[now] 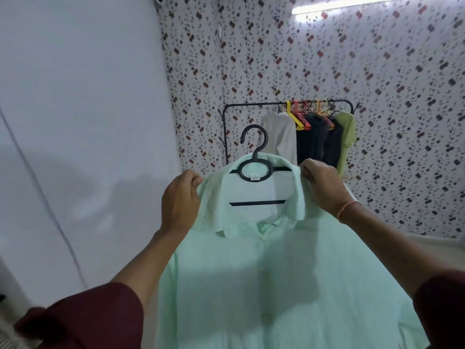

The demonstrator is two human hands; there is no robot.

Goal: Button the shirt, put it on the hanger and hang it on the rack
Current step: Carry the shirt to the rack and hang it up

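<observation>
Shirt (264,285) hangs on its black hanger (254,157); my left hand (180,200) and right hand (324,187) pinch its shoulders tight, keeping it straight for the rack (251,105).

I was looking into a home bedroom or dressing corner: floral wallpaper (327,59) rose behind a black clothes rack (251,105) hung with shirts (314,139) on coloured hangers (299,119).
</observation>
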